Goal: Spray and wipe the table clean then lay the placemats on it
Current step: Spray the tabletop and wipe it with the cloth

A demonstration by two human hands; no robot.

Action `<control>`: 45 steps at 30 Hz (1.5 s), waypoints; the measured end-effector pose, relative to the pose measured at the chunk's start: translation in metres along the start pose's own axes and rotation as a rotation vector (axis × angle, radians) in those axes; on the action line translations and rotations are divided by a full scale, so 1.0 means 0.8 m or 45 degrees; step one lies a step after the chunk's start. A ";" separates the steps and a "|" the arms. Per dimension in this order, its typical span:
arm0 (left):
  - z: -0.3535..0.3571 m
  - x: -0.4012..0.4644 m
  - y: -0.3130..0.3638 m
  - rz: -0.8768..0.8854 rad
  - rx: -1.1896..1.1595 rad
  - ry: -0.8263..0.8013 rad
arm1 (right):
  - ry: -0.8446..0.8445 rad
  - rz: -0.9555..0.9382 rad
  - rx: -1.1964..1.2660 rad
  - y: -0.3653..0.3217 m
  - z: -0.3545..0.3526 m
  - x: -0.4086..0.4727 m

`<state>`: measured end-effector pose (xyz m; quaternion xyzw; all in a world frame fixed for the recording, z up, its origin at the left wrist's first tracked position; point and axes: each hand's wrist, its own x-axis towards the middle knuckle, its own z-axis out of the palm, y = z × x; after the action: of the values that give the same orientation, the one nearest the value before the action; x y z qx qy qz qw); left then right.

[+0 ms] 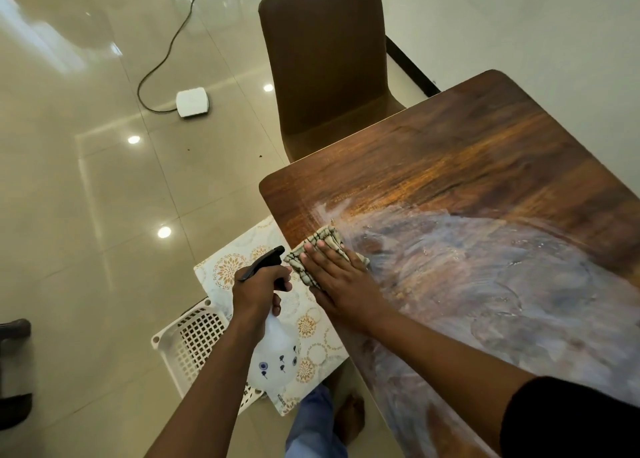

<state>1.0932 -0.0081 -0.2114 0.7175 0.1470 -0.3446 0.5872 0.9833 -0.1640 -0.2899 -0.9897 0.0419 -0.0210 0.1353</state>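
Right hand flat, fingers straight, pressing checked beige cloth onto dark wooden counter near its left edge. Left hand grips white spray bottle with black trigger head beside counter. Floral-patterned placemats lie on white plastic basket, floor, left of counter.
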 end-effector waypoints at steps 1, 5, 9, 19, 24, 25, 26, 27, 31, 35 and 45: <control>-0.004 -0.005 -0.004 0.011 -0.014 0.004 | -0.020 -0.001 -0.002 0.001 -0.001 0.011; -0.021 -0.018 -0.018 0.042 -0.045 0.025 | -0.117 0.101 0.023 -0.011 -0.011 0.079; -0.024 -0.025 -0.020 0.081 -0.051 0.052 | -0.234 0.215 0.062 -0.011 -0.031 0.149; -0.001 -0.041 -0.041 0.061 0.018 -0.060 | -0.231 0.445 0.051 0.061 -0.063 0.129; -0.002 -0.054 -0.054 0.061 0.036 -0.049 | -0.183 0.689 0.068 0.098 -0.069 0.117; -0.002 -0.056 -0.055 0.060 0.034 -0.047 | -0.184 0.700 0.073 0.093 -0.067 0.119; -0.003 -0.058 -0.055 0.065 0.032 -0.046 | -0.183 0.694 0.071 0.085 -0.065 0.119; -0.003 -0.059 -0.055 0.073 0.030 -0.044 | -0.182 0.660 0.059 0.074 -0.062 0.118; -0.005 -0.060 -0.056 0.117 0.046 -0.021 | -0.253 0.377 0.039 0.013 -0.042 0.089; -0.003 -0.069 -0.050 0.115 0.043 -0.003 | -0.216 0.116 0.032 -0.024 -0.015 0.033; 0.000 -0.082 -0.049 0.065 0.081 -0.076 | 0.031 -0.006 -0.015 -0.006 -0.011 -0.142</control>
<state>1.0219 0.0150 -0.1968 0.7287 0.1000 -0.3554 0.5768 0.8703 -0.1518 -0.2835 -0.9903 0.0412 -0.0331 0.1289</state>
